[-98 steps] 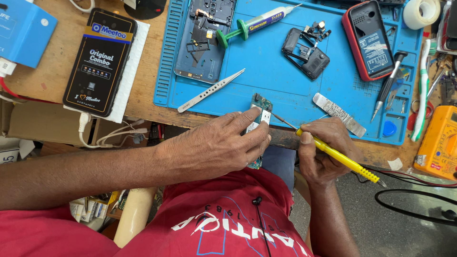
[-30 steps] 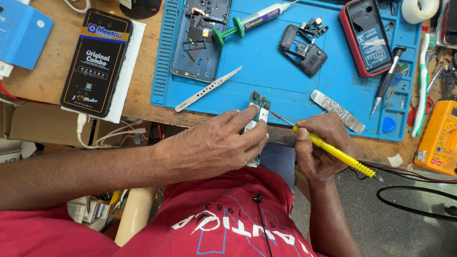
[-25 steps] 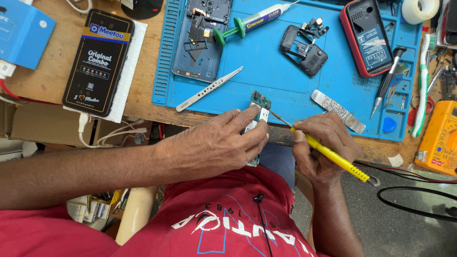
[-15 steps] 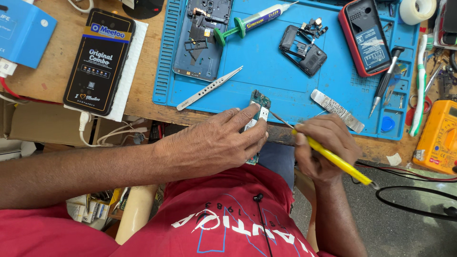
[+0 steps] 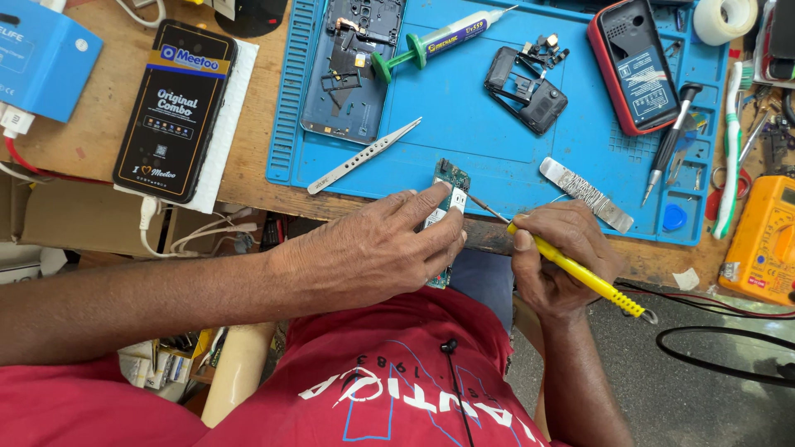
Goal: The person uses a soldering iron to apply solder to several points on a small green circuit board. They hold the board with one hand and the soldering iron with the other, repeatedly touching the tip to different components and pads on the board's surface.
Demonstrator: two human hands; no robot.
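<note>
Pinning a small green circuit board (image 5: 447, 189) at the near edge of the blue work mat (image 5: 497, 132) with the left hand (image 5: 389, 248), grip closed on it. Right hand (image 5: 559, 257) clasped round a yellow-handled soldering iron (image 5: 580, 271), tip touching the board. Tweezers (image 5: 364, 156) lying just beside.

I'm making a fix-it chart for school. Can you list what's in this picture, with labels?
Left hand: holds a small circuit board at the mat's edge
Right hand: grips a yellow soldering iron, tip at the board
Mat: blue, on a wooden table
On mat: tweezers, syringe, red phone
</note>
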